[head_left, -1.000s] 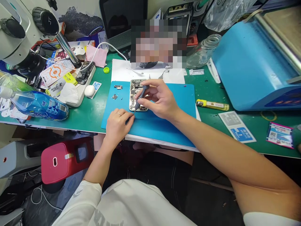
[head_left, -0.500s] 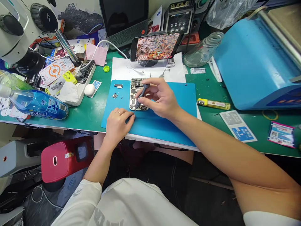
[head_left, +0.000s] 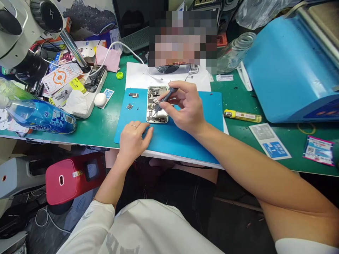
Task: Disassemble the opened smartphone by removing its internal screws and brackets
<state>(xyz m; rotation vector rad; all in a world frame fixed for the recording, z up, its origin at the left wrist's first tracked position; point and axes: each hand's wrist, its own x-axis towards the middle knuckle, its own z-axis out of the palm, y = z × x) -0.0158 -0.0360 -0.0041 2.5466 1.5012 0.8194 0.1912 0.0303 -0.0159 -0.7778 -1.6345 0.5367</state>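
An opened phone (head_left: 157,90) lies on the blue mat (head_left: 185,143), its inner parts showing. My right hand (head_left: 186,106) grips a dark screwdriver (head_left: 169,94) between thumb and fingers. The driver slants down to the left, its thin tip over the lower left of the phone's insides; whether it touches cannot be told. Just below the phone's lower left corner, my left hand (head_left: 134,139) rests on the mat, fingers bent, a gap between thumb and index finger, nothing visible in it. Left of the phone lie a small metal part (head_left: 134,95) and another small part (head_left: 129,106).
A microscope (head_left: 29,38) overhangs the left side, with a blue bottle (head_left: 42,116) below it. At the back, a pixelated patch hides most of a propped screen. Right of the mat are a yellow utility knife (head_left: 242,115), a glass jar (head_left: 235,53) and a large blue machine (head_left: 280,70).
My right hand has shifted slightly right, tilting the screwdriver flatter. Its tip has moved from beside my left fingertips at the phone's lower edge up over its insides. My left hand stays nearly still.
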